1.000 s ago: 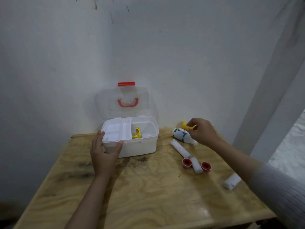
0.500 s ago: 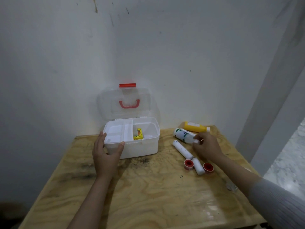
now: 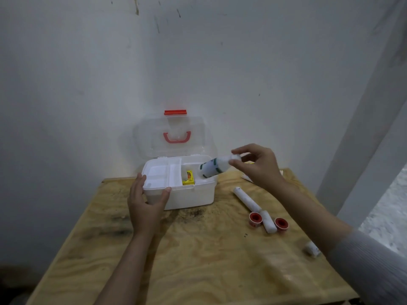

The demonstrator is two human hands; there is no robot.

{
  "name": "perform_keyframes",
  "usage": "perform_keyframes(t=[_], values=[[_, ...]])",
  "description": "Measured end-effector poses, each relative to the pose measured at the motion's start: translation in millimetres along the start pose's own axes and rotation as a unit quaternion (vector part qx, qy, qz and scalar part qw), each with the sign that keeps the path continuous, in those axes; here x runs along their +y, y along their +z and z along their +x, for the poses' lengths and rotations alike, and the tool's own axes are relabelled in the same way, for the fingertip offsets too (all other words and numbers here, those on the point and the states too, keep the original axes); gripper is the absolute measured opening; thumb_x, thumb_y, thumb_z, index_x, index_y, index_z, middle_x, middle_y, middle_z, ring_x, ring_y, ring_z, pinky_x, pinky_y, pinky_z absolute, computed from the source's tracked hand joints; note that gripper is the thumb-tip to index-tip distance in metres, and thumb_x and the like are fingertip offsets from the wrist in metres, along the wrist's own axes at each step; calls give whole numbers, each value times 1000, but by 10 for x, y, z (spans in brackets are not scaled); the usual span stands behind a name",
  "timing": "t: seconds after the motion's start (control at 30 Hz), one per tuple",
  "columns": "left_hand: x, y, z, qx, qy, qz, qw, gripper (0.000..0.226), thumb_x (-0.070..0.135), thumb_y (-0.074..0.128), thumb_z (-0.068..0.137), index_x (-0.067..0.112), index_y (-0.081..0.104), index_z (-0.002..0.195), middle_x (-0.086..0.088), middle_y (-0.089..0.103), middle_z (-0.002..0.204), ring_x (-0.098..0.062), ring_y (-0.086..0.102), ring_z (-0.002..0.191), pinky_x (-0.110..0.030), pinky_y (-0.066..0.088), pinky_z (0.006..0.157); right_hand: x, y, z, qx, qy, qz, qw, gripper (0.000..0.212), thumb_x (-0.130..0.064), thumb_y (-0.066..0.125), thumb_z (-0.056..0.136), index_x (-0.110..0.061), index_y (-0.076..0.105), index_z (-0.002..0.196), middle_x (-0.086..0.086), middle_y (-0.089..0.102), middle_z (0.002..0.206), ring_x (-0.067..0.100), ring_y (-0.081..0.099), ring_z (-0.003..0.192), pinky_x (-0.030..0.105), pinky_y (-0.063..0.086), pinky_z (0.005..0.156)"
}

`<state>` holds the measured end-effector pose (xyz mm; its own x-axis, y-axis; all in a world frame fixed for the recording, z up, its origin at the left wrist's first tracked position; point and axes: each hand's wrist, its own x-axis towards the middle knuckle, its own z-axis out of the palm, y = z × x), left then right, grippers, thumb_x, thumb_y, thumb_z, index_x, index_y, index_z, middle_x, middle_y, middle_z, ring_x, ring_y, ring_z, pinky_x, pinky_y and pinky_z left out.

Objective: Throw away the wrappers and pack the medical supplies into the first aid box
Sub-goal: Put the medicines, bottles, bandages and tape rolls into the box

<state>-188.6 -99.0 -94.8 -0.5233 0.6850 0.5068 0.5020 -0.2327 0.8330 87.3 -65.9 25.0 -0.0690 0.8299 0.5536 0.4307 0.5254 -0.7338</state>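
The white first aid box (image 3: 189, 194) stands open at the back of the wooden table, its clear lid (image 3: 174, 135) with red handle upright against the wall. A small yellow box (image 3: 188, 178) lies inside it. My left hand (image 3: 146, 200) grips the box's front left corner. My right hand (image 3: 256, 165) holds a white bottle with a green label (image 3: 212, 169) by its cap, tilted over the box's right compartment. On the table to the right lie a long white roll (image 3: 246, 199), a short white roll (image 3: 268, 221) and two red-cored tape rolls (image 3: 255, 219) (image 3: 281, 223).
Another small white roll (image 3: 311, 248) lies near the table's right edge, beside my right sleeve. A pale item (image 3: 247, 176) shows partly behind my right wrist. The white wall stands directly behind the box, and a white post (image 3: 361, 139) rises at the right.
My right hand picked the white bottle up off the table and carried it left, over the open box. My left hand stayed on the box.
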Motion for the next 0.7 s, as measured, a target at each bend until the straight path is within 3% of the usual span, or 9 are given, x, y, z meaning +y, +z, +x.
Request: perform_keyframes(t=[0.1, 0.23, 0.37, 0.6, 0.7], values=[[-5, -4, -4, -3, -5, -7, 1000, 74, 38, 78, 73, 23, 45, 138, 0, 42, 149, -20, 39, 136, -53, 47, 101, -79, 282, 87, -51, 0, -21, 998, 25, -17, 80, 71, -15, 72, 94, 0, 72, 97, 15, 70, 75, 23, 58, 68], [6, -19, -9, -5, -9, -4, 1000, 76, 42, 77, 72, 26, 43, 138, 2, 41, 150, -20, 39, 135, -54, 50, 98, -89, 657, 166, -120, 12, -69, 990, 27, -23, 81, 70, -14, 74, 95, 0, 74, 97, 5, 65, 67, 8, 48, 60], [8, -24, -8, -11, -7, 1, 1000, 79, 55, 72, 70, 30, 40, 138, 4, 41, 149, -20, 40, 134, -53, 51, 95, -132, 916, 180, -182, 24, -82, 980, 27, -23, 80, 72, -13, 74, 96, 2, 74, 101, 7, 65, 67, 14, 46, 60], [-16, -17, -5, -6, 1, -1, 1000, 82, 65, 64, 66, 30, 41, 138, 5, 41, 149, -19, 40, 134, -53, 53, 93, -136, 909, 104, -229, -5, -71, 971, 27, -30, 63, 87, -17, 69, 110, -5, 68, 117, 7, 66, 84, 14, 50, 70], [-5, -20, -17, -4, -4, -9, 1000, 79, 58, 69, 69, 30, 42, 138, 5, 41, 149, -18, 40, 134, -53, 51, 95, -54, 659, 56, -174, 0, -47, 984, 22, -24, 68, 84, -15, 71, 104, -4, 71, 106, 7, 68, 86, 22, 54, 77]])
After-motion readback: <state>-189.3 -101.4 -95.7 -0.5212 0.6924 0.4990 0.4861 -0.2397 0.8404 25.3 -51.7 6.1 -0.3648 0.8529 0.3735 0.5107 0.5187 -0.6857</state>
